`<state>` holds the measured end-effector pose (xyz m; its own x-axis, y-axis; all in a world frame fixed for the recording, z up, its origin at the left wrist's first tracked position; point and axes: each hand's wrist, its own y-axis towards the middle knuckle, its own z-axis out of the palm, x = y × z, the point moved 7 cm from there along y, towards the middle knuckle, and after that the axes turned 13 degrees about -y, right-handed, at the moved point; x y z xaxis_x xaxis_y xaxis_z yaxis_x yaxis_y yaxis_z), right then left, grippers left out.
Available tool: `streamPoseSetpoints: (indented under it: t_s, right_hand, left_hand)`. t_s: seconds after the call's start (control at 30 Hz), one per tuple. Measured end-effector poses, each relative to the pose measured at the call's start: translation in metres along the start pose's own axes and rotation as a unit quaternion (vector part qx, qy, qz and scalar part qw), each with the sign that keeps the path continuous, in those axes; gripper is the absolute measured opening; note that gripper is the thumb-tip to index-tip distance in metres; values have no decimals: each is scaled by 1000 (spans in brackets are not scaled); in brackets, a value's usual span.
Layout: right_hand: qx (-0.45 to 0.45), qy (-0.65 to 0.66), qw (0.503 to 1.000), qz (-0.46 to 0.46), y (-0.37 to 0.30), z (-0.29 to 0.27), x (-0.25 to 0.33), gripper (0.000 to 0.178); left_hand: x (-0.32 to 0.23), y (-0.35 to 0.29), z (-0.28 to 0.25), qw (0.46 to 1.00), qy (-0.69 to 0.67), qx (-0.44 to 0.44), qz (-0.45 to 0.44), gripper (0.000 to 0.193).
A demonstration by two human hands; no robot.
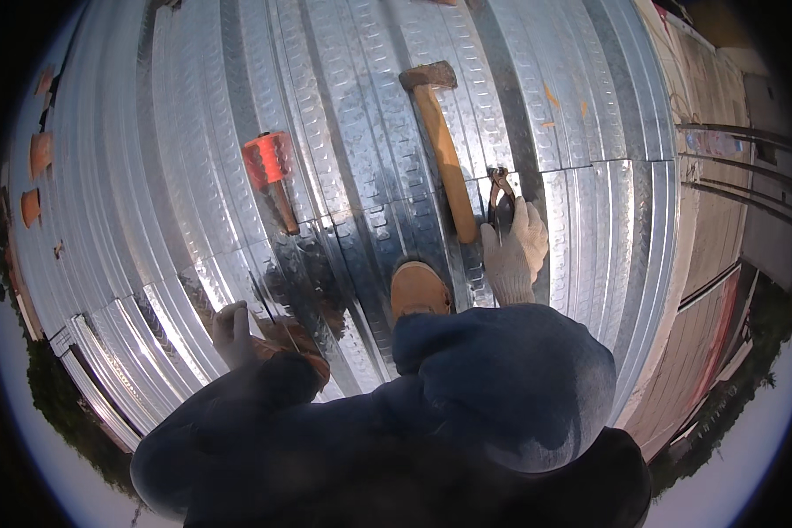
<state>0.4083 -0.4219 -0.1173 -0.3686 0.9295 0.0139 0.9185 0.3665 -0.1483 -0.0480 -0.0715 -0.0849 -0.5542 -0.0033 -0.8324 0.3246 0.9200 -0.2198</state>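
My right hand (pixel 517 246), in a pale knit glove, is closed around the dark handles of a pair of pincers (pixel 503 187). Their worn jaws point away from me, close to a seam in the ribbed metal decking (pixel 211 167). Just left of that hand lies a hammer (pixel 444 150) with a wooden handle and a heavy, rusty head at the far end. At lower left my left hand (pixel 231 330), also gloved, rests low by the decking with its fingers stretched out. Nothing shows in it, though my leg partly hides it.
A red spool of line (pixel 268 160) on a stick lies on the decking to the left. My tan boot (pixel 419 289) stands between the hands. Several orange-brown pieces (pixel 40 157) sit at the far left edge. Dark bars (pixel 739 167) stick out beyond the deck's right edge.
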Motion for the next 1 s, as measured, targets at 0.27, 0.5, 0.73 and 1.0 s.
streamPoseSetpoints:
  t_s: [0.27, 0.5, 0.73, 1.0]
  right_hand:
    - [146, 46, 985, 83, 12, 21, -2, 78]
    - [121, 184, 971, 92, 14, 5, -8, 65]
    - [18, 246, 969, -30, 38, 1, 62, 55]
    - [199, 169, 965, -25, 75, 11, 102, 75]
  left_hand:
    - [41, 7, -20, 987, 10, 135, -82, 8]
    - [57, 27, 4, 972, 39, 190, -130, 8]
    - [74, 20, 11, 973, -58, 198, -100, 11]
    - [42, 21, 0, 977, -100, 165, -89, 19]
